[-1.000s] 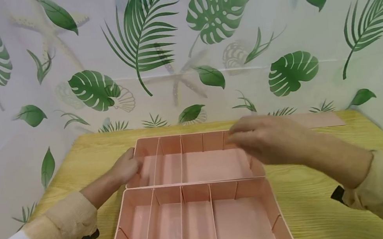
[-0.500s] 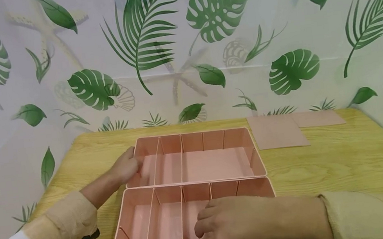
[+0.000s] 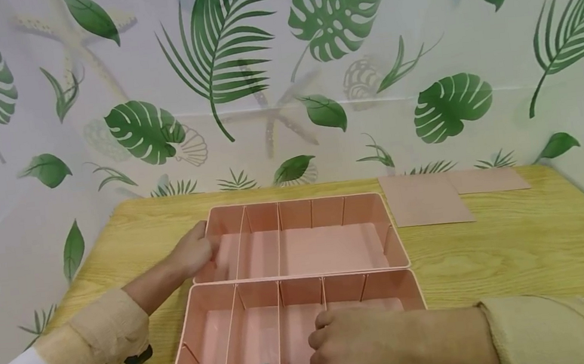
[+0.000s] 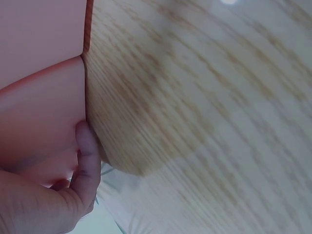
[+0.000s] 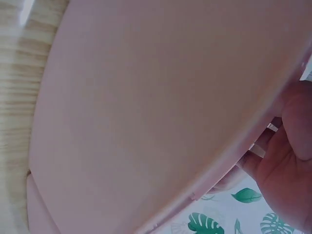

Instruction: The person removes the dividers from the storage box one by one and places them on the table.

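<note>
Two pink divided trays stand one behind the other on a table. In the head view, my left hand point(image 3: 194, 253) grips the left wall of the back tray point(image 3: 303, 278). The left wrist view shows a finger point(image 4: 87, 156) against that pink wall. My right hand point(image 3: 365, 348) is over the front tray point(image 3: 423, 293), its fingers curled down at a thin divider point(image 3: 324, 298) beside the wide right compartment. The hand hides most of that divider, and the fingertips are out of sight. In the right wrist view, the same hand point(image 5: 285, 161) lies beyond the tray's rim.
Two flat pink sheets, one larger point(image 3: 426, 200) and one narrow point(image 3: 489, 180), lie at the table's back right. Wood-grain tabletop point(image 3: 494, 243) extends on both sides. Behind hangs a leaf-patterned cloth point(image 3: 260, 89).
My right hand has come from the back tray's right side to the front tray, and its fingers have curled there. The left hand has stayed at the back tray.
</note>
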`<state>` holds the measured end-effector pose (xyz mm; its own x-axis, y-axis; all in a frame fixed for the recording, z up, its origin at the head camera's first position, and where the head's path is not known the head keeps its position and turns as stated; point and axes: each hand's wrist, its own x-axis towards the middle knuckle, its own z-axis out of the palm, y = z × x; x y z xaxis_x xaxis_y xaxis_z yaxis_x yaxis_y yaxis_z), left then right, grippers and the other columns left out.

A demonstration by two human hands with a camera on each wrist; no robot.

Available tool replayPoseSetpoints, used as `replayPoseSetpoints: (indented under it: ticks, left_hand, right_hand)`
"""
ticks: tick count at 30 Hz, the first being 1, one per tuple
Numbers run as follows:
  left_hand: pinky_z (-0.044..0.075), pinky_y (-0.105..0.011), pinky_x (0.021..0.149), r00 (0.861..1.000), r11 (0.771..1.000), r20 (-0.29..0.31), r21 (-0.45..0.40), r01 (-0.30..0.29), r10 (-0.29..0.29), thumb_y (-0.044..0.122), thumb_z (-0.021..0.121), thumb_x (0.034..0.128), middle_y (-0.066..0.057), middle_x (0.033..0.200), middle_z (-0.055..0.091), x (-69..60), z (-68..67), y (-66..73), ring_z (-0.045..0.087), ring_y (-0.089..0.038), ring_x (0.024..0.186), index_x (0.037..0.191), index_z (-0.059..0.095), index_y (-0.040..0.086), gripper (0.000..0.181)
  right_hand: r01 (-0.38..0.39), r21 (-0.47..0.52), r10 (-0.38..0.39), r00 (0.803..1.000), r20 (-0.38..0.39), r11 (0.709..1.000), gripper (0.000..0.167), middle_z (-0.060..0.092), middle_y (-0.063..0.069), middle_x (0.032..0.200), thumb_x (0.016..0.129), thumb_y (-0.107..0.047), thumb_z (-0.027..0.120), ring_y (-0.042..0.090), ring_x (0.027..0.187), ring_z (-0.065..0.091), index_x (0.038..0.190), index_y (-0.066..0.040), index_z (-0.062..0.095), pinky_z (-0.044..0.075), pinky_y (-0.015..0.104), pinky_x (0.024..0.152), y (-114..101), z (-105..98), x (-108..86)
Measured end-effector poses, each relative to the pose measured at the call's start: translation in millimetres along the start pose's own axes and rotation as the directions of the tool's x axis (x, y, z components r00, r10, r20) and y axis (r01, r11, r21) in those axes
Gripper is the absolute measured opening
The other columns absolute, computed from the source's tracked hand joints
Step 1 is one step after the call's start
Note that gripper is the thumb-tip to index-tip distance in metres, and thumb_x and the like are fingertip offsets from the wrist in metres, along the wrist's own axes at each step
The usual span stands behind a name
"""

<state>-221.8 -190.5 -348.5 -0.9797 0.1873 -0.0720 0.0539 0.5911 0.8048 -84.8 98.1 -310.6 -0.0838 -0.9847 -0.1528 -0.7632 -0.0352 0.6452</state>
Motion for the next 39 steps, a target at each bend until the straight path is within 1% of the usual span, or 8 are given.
replayPoseSetpoints:
  ticks: [2,6,14,20,24,30,35,39]
  left_hand:
    - [0.047,-0.033,0.069,1.000,1.000,0.006,-0.007,0.001,-0.001,0.003,0.043,0.0817,-0.011,0.081,0.052,-0.7,0.4,0.1,0.052,-0.025,0.074,0.113,0.046,-0.010,0.034]
    - [0.047,-0.033,0.069,1.000,1.000,0.009,-0.005,0.003,-0.002,0.004,0.043,0.0814,-0.013,0.084,0.053,-1.7,0.5,0.7,0.053,-0.026,0.077,0.113,0.046,-0.010,0.035]
    - [0.047,-0.033,0.069,1.000,1.000,0.002,0.006,-0.005,0.005,0.002,0.043,0.0771,-0.014,0.083,0.054,-0.7,-0.9,0.6,0.055,-0.027,0.076,0.113,0.046,-0.010,0.038]
    - [0.046,-0.033,0.069,1.000,1.000,0.003,0.005,-0.005,0.005,0.002,0.043,0.0766,-0.015,0.087,0.052,0.4,-1.1,1.2,0.053,-0.028,0.079,0.110,0.046,-0.010,0.036]
    - [0.045,-0.033,0.071,1.000,1.000,0.006,0.010,-0.001,0.001,0.001,0.043,0.0754,-0.016,0.089,0.051,0.5,-0.7,1.2,0.052,-0.030,0.082,0.112,0.045,-0.011,0.038]
    - [0.047,-0.033,0.069,1.000,1.000,0.003,-0.002,0.003,-0.003,0.000,0.043,0.0736,-0.018,0.091,0.051,0.7,0.6,-0.9,0.052,-0.030,0.082,0.114,0.044,-0.013,0.043]
    - [0.049,-0.034,0.069,1.000,1.000,0.001,-0.005,-0.007,0.007,-0.001,0.043,0.0732,-0.018,0.091,0.052,0.5,1.3,-0.9,0.054,-0.029,0.081,0.117,0.045,-0.013,0.046]
    - [0.048,-0.034,0.069,1.000,1.000,-0.003,-0.002,-0.009,0.009,0.001,0.044,0.0744,-0.017,0.090,0.053,0.3,1.0,-0.4,0.054,-0.028,0.081,0.115,0.046,-0.012,0.042]
  right_hand:
    - [0.005,-0.033,-0.004,1.000,0.014,0.999,0.017,0.053,-0.026,0.073,0.071,-0.041,0.070,-0.001,0.074,0.052,0.069,-0.046,0.053,0.039,0.019,0.074,2,-3,-1.5]
    - [0.036,0.112,-0.029,0.998,-0.064,0.993,0.024,0.050,-0.024,0.066,0.076,-0.032,0.068,0.003,0.066,0.046,0.062,-0.042,0.052,0.035,0.020,0.069,11,-14,-2.1]
    - [0.018,0.194,0.016,0.985,-0.170,0.981,0.032,0.047,-0.020,0.064,0.081,-0.020,0.069,0.006,0.063,0.038,0.061,-0.034,0.049,0.037,0.021,0.074,35,-42,-13.5]
    - [-0.156,0.322,0.242,0.939,-0.246,0.934,0.027,0.063,-0.020,0.081,0.076,-0.005,0.072,0.005,0.078,0.056,0.076,-0.030,0.065,0.043,0.023,0.079,72,-52,-36.3]
    - [-0.379,0.407,0.462,0.878,-0.125,0.831,0.036,0.073,-0.010,0.101,0.080,0.004,0.069,0.014,0.095,0.065,0.104,-0.022,0.075,0.052,0.036,0.089,106,-42,-69.2]
    - [-0.675,0.369,0.680,0.720,0.139,0.639,0.026,0.074,0.003,0.106,0.088,-0.003,0.067,0.027,0.101,0.069,0.109,-0.017,0.075,0.055,0.048,0.087,137,11,-134.1]
    - [-0.830,0.271,0.737,0.558,0.382,0.487,0.031,0.073,0.013,0.111,0.091,-0.003,0.059,0.036,0.099,0.069,0.116,-0.014,0.073,0.056,0.049,0.069,143,56,-188.6]
    - [-0.878,0.238,0.717,0.477,0.509,0.416,0.037,0.071,0.020,0.112,0.088,0.000,0.052,0.038,0.090,0.068,0.119,-0.009,0.072,0.045,0.037,0.048,139,90,-227.9]
